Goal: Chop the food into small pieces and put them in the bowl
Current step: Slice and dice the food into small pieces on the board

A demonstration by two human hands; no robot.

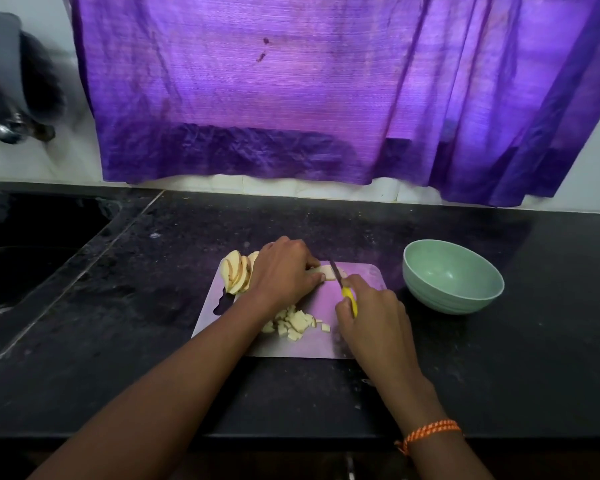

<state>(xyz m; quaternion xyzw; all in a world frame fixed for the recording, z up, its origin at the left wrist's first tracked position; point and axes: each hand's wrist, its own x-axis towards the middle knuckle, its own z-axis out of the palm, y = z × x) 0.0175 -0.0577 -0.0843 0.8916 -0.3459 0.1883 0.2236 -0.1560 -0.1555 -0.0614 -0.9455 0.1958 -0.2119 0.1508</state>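
Observation:
A metal cutting board (312, 344) lies on the black counter. My left hand (284, 268) pinches a pale food strip (328, 271) flat against the board. My right hand (371, 317) grips a yellow-handled knife (347, 292), its dark blade standing across the strip. A fan of pale slices (238, 273) leans at the board's far left corner. A heap of small cut pieces (293, 323) sits near the board's middle, partly behind my left wrist. A pale green bowl (426, 292) stands to the right of the board, nothing visible inside.
A dark sink (32, 244) is sunk into the counter at the left. A purple curtain (309, 91) hangs over the back wall above the counter. The counter's front edge (291, 436) runs just under my forearms. A blurred tap fitting (11, 129) shows at far left.

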